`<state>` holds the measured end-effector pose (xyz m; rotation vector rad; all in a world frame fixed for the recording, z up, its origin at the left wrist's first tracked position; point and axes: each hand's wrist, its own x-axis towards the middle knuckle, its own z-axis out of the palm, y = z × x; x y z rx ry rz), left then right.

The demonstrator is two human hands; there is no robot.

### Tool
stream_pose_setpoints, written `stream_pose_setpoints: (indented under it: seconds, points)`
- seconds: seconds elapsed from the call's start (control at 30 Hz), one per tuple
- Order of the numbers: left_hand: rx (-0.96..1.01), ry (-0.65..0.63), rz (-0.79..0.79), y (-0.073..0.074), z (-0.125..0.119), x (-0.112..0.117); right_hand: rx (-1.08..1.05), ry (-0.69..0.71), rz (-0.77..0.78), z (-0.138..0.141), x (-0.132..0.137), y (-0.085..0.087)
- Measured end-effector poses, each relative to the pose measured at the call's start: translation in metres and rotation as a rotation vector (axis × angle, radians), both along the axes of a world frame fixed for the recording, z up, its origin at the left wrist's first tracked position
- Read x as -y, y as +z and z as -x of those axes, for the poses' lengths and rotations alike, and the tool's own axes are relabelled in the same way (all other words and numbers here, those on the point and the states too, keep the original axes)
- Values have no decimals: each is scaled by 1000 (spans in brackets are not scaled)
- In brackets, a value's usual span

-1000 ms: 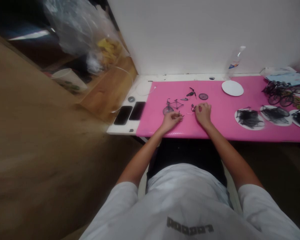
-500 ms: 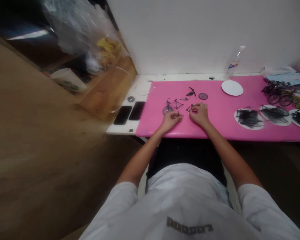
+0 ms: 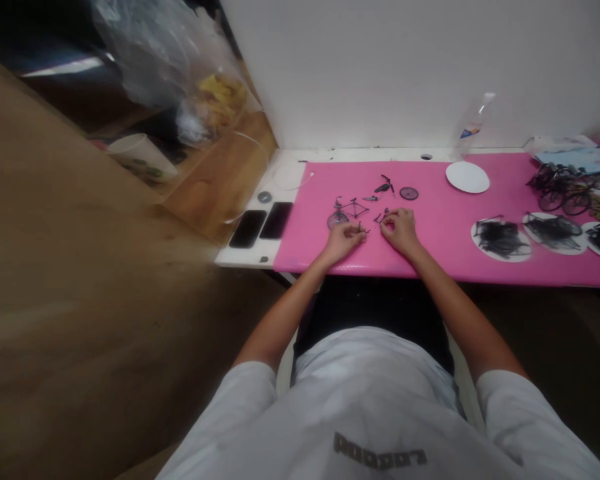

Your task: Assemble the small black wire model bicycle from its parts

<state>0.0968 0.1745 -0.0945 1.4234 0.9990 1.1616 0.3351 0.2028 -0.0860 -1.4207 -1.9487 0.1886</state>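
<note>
My left hand (image 3: 345, 241) is closed in a pinch around a thin black bicycle part (image 3: 361, 228), low over the pink mat (image 3: 310, 253). To its right, my right hand (image 3: 401, 229) has thumb and fingertips pressed together; whatever they hold is too small to make out. Small dark parts (image 3: 379, 217) lie right by those fingertips. Beyond my left hand rests a miniature bicycle frame (image 3: 356, 209) with one wheel (image 3: 337, 219) at its left end. Farther back are more loose black parts (image 3: 383, 187) and a separate wheel (image 3: 409, 193).
Plates of black parts (image 3: 501, 240) stand at the right, with several finished-looking miniature bicycles (image 3: 563, 190) behind. A white plate (image 3: 467, 178) and a clear bottle (image 3: 473, 127) are at the back. Two phones (image 3: 276, 221) lie left of the mat. A white wall (image 3: 380, 73) rises behind.
The pinkish piece seen at my right fingertips earlier no longer shows, and those fingers have shifted slightly. My left hand keeps its pinch. The whole view has moved a little.
</note>
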Motion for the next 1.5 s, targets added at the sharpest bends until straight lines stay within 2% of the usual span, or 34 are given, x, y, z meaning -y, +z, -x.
stream_pose_setpoints:
  seconds: [0.43,0.7,1.03,1.5]
  points:
    - [22,7,-21,-4,0,-1,-8,31,-55,-4,-8,-9]
    - [23,18,30,1,-1,1,-1,99,-97,-2,-1,-4]
    - [42,15,52,4,-1,3,61,186,-54,-1,6,7]
    - [54,20,48,3,-3,2,93,177,-11,4,14,18]
